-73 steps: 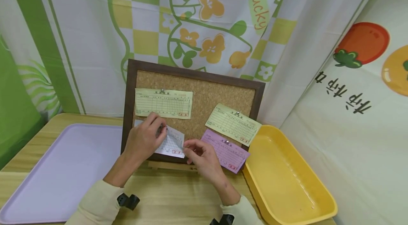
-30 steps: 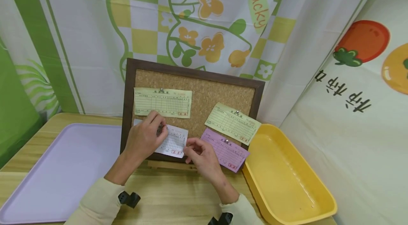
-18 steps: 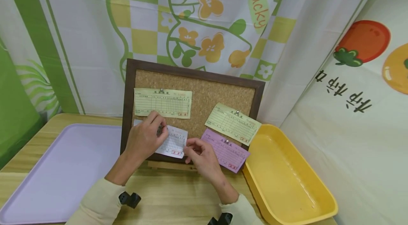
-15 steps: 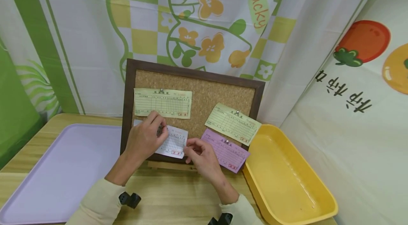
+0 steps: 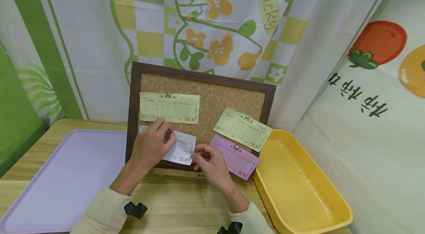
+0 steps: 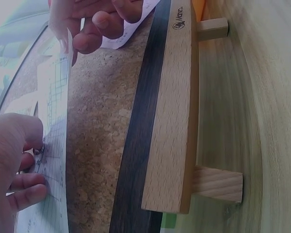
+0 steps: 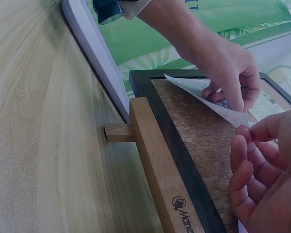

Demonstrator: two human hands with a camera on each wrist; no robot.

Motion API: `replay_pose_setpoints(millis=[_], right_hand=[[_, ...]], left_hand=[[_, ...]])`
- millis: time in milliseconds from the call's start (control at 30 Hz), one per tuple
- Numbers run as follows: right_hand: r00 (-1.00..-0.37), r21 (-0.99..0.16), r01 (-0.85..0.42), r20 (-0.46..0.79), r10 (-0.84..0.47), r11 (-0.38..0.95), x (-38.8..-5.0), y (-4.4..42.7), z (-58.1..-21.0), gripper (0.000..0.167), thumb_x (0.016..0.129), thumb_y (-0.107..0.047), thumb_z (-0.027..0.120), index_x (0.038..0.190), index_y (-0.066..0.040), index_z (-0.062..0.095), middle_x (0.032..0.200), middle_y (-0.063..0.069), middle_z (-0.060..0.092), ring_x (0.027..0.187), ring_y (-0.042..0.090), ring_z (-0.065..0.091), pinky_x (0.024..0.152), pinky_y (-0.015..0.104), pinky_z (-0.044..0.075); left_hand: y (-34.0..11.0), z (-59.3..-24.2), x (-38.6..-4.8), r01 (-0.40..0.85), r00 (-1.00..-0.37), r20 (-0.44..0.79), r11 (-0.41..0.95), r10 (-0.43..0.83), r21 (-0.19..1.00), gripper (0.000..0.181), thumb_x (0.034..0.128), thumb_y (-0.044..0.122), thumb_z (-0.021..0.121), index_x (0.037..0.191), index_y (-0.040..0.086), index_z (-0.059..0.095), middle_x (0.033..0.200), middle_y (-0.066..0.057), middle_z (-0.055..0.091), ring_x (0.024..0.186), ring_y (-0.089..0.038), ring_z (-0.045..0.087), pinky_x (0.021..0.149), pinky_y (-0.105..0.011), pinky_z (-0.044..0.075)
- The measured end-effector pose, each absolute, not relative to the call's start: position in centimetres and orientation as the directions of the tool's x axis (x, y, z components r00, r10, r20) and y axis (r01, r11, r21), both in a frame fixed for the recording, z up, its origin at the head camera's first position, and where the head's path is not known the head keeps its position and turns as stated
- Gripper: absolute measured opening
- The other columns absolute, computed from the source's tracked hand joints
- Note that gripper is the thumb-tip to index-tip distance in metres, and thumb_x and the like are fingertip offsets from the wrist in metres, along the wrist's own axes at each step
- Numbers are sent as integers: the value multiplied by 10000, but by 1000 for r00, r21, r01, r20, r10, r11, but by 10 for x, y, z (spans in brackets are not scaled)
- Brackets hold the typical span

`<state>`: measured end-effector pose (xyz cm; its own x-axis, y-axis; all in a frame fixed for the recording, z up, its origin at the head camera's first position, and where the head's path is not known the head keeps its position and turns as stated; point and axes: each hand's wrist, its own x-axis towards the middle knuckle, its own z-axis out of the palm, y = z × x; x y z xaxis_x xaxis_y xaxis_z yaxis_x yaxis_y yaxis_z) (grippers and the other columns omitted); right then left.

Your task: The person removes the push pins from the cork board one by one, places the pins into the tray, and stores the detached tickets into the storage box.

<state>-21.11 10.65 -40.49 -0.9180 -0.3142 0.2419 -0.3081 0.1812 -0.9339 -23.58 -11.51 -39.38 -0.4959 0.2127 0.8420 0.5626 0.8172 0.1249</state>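
A white receipt slip [image 5: 182,148] lies low on the left of a framed cork board [image 5: 209,88]. My left hand [image 5: 151,143] is over the slip's upper part, pinching a small metallic pin [image 6: 37,151] against it; the fingers largely hide the pin. Between right thumb and fingertips, my right hand [image 5: 212,163] holds the slip's lower right corner. In the right wrist view the slip's lower edge [image 7: 203,97] stands away from the cork. A green receipt [image 5: 169,107] is pinned just above. Another green receipt [image 5: 243,129] and a purple receipt [image 5: 235,156] are pinned at right.
The board leans on a wooden easel [image 7: 155,160] on the wood-grain table [image 5: 172,204]. To the left lies a lilac tray [image 5: 73,171]; a deep yellow tray [image 5: 299,175] stands to the right. A patterned curtain [image 5: 93,42] hangs close behind.
Since the earliest frame, the slip's right end has shifted slightly right and flattened out. Both hands have kept almost the same place and hold over the last second.
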Motion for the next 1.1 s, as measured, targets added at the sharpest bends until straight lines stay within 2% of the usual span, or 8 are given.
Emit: replay_pose_setpoints(millis=[167,467,867,1100], right_hand=[[-916,-933,-313,246,-316,181,-211,107,-405,156,978,-70,650,1098,20,697,857,83,693,644,187,642,566,255,494],[-912,-930,-322,256,-320,176,-211,108,-405,155,979,-76,654,1090,24,693,860,86,693,648,193,647,586,268,524],[-911,-934,-320,257,-323,158,-210,107,-405,150,977,-72,652,1085,22,696,864,87,697,648,187,647,593,277,542],[-907,-931,-328,264,-329,158,-210,108,-408,167,977,-86,662,1089,35,690,873,95,699,659,203,656,599,299,553]], left_hand=[[-112,-393,-235,553,-470,858,827,208,102,87,828,12,729,839,30,645,798,-67,557,490,-96,388,391,-229,314],[-108,-393,-234,534,-463,866,839,190,102,39,831,10,689,838,12,651,806,-84,556,469,-117,392,381,-241,316],[-106,-396,-236,544,-439,883,831,165,115,100,784,-28,708,835,32,646,790,-74,549,504,-42,293,386,-225,281],[-109,-397,-236,572,-441,882,810,166,134,84,796,-27,700,846,21,652,800,-83,557,512,-81,383,402,-234,326]])
